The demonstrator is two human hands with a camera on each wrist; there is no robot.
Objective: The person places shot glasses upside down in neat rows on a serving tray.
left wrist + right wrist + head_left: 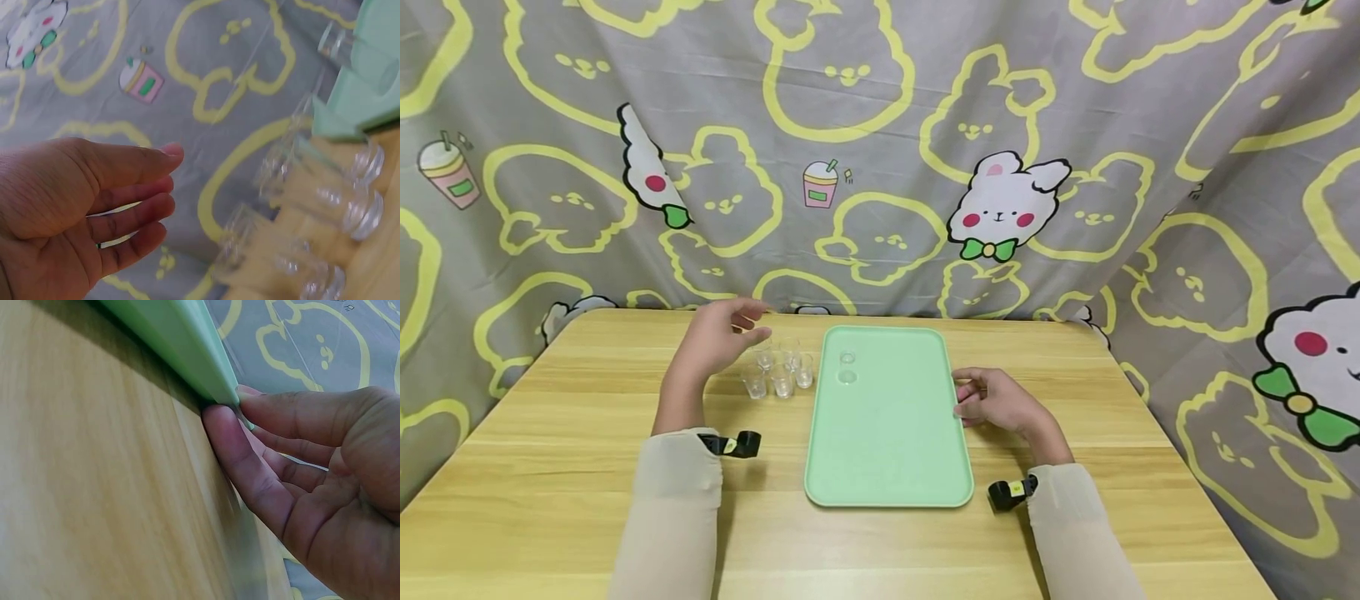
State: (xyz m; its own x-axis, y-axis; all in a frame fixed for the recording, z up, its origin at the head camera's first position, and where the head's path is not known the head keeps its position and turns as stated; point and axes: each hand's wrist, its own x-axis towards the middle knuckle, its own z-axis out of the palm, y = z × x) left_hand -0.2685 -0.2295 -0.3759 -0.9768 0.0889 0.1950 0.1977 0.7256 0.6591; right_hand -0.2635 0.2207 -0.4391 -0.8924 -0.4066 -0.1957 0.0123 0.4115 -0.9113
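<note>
My left hand [718, 333] is raised over the table with its fingers loosely bent and nothing in it. Just beside and below it stands a group of several small clear shot glasses [783, 382], also seen in the left wrist view as thick-bottomed glasses [331, 197]. A light green rectangular tray [891, 442] lies to their right. Two more shot glasses [847, 377] stand near its far left corner. At the tray's right edge, my right hand [1000, 404] pinches the rim [209, 369] between its fingertips, as the right wrist view shows.
The wooden table [535, 467] carries the tray and glasses. Behind it and to the right hangs a grey curtain [880, 167] with yellow cartoon outlines. Each wrist bears a black strapped camera [741, 444].
</note>
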